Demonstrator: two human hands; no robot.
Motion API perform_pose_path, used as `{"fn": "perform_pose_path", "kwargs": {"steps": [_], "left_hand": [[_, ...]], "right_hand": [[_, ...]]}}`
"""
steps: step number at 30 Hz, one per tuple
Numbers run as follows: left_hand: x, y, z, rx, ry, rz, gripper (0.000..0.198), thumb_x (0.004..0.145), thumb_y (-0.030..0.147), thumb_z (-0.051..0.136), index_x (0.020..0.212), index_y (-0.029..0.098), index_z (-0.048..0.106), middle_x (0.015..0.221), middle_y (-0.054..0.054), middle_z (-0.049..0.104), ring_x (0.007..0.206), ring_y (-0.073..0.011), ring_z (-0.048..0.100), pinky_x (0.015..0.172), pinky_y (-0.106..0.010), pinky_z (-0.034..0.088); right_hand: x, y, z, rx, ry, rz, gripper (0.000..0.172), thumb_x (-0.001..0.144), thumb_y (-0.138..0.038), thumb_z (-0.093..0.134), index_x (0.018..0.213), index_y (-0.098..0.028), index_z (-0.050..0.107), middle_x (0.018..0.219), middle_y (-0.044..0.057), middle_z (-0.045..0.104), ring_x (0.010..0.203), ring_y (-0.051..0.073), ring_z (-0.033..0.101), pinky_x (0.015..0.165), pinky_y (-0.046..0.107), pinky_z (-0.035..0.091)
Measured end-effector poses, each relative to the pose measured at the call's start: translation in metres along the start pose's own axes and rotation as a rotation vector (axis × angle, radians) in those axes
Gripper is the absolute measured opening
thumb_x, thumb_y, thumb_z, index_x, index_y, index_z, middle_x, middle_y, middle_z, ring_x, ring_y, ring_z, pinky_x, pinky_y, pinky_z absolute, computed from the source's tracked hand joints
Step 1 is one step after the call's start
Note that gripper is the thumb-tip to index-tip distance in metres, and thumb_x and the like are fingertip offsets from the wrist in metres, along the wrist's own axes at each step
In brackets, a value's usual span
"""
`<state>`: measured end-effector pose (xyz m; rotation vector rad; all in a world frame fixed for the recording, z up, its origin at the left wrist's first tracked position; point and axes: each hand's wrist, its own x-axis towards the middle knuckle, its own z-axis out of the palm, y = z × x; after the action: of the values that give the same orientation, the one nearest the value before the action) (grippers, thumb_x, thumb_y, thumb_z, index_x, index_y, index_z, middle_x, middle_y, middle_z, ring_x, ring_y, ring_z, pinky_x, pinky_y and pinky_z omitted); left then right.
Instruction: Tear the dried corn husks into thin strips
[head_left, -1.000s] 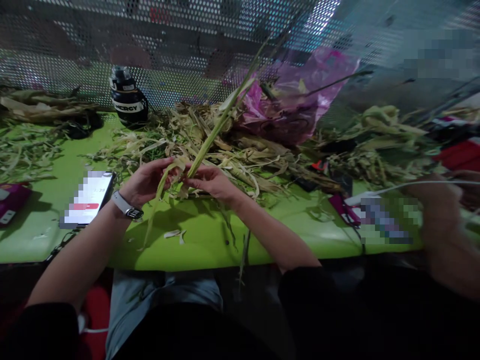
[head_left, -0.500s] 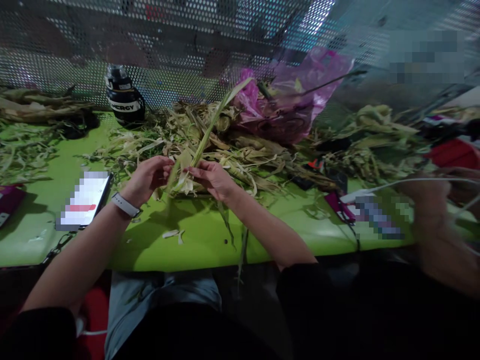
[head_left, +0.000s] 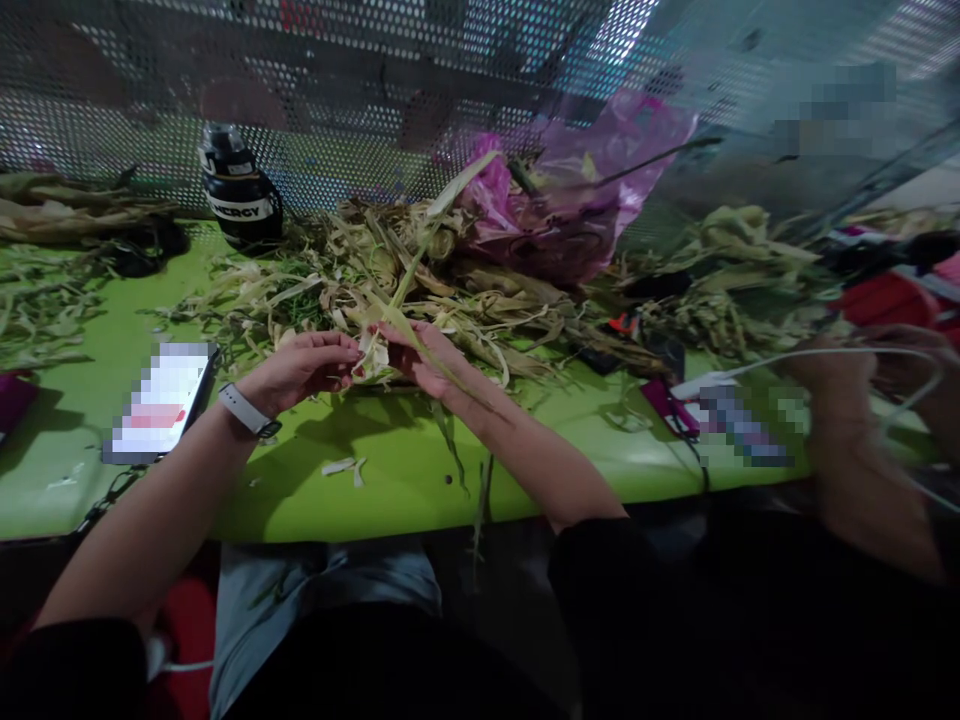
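A long, narrow strip of pale green corn husk (head_left: 409, 268) slants up from between my hands toward the pink bag. My right hand (head_left: 426, 362) is closed on the husk, and part of the strip lies across its back and down over the wrist. My left hand (head_left: 311, 368), with a white-banded watch at the wrist, pinches the edge of a pale, crumpled husk piece (head_left: 373, 352) between thumb and fingers. Behind both hands spreads a heap of dry, shredded husks (head_left: 360, 245). A few small pale scraps (head_left: 345, 468) lie on the green table (head_left: 390, 500) in front.
A pink plastic bag (head_left: 585, 200) and a black bottle (head_left: 241, 195) stand against a perforated metal panel (head_left: 360, 100). To the left lies a lit phone (head_left: 161, 405). On the right are another phone (head_left: 742, 425), a white cable (head_left: 840, 352) and another person's hands (head_left: 840, 385).
The strip's lower end has swung from near my left hand to lie over my right hand and wrist. My left hand has shifted slightly right and down. The view has tilted a little.
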<state>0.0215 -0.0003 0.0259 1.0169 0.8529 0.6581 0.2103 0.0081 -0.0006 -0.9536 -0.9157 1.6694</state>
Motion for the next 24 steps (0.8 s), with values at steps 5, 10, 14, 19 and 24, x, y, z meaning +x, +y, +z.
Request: {"fn": "perform_pose_path", "kwargs": {"steps": [5, 10, 14, 19, 24], "left_hand": [[-0.001, 0.003, 0.001, 0.029, 0.108, 0.08, 0.024, 0.062, 0.023, 0.082, 0.074, 0.012, 0.065, 0.067, -0.001, 0.063, 0.051, -0.0054, 0.055, 0.047, -0.014, 0.047], [-0.001, -0.002, 0.005, 0.194, 0.135, 0.259, 0.028, 0.063, 0.031, 0.082, 0.075, 0.012, 0.066, 0.066, -0.001, 0.063, 0.056, -0.0068, 0.056, 0.053, -0.017, 0.046], [0.001, -0.006, 0.009, 0.355, 0.15, 0.286, 0.028, 0.065, 0.033, 0.08, 0.073, 0.011, 0.065, 0.066, -0.002, 0.065, 0.057, -0.0084, 0.057, 0.056, -0.02, 0.046], [0.004, -0.008, 0.009, 0.404, 0.133, 0.283, 0.025, 0.066, 0.031, 0.078, 0.072, 0.012, 0.064, 0.064, -0.002, 0.063, 0.056, -0.0083, 0.054, 0.055, -0.021, 0.043], [0.01, -0.014, 0.004, 0.438, 0.181, 0.32, 0.024, 0.062, 0.028, 0.078, 0.071, 0.013, 0.061, 0.061, 0.001, 0.06, 0.055, -0.0084, 0.053, 0.053, -0.02, 0.041]], "right_hand": [[-0.001, 0.0, -0.001, -0.033, 0.043, -0.066, 0.029, 0.058, -0.032, 0.083, 0.078, -0.017, 0.068, 0.079, 0.0, 0.07, 0.065, 0.009, 0.057, 0.063, 0.021, 0.049], [-0.005, -0.001, -0.002, -0.179, 0.087, -0.005, 0.026, 0.062, -0.033, 0.08, 0.074, -0.016, 0.065, 0.06, -0.005, 0.061, 0.051, 0.005, 0.051, 0.046, 0.016, 0.038], [-0.007, -0.001, 0.001, -0.215, 0.062, 0.022, 0.019, 0.071, -0.031, 0.074, 0.076, -0.014, 0.066, 0.057, -0.003, 0.061, 0.049, 0.006, 0.052, 0.048, 0.019, 0.043], [-0.006, 0.004, 0.001, -0.227, 0.064, -0.032, 0.022, 0.069, -0.03, 0.076, 0.069, -0.015, 0.06, 0.054, -0.004, 0.058, 0.045, 0.006, 0.05, 0.043, 0.018, 0.042], [-0.006, 0.007, 0.002, -0.23, 0.062, -0.049, 0.029, 0.063, -0.033, 0.081, 0.068, -0.015, 0.059, 0.058, -0.005, 0.06, 0.049, 0.005, 0.052, 0.049, 0.018, 0.048]]}}
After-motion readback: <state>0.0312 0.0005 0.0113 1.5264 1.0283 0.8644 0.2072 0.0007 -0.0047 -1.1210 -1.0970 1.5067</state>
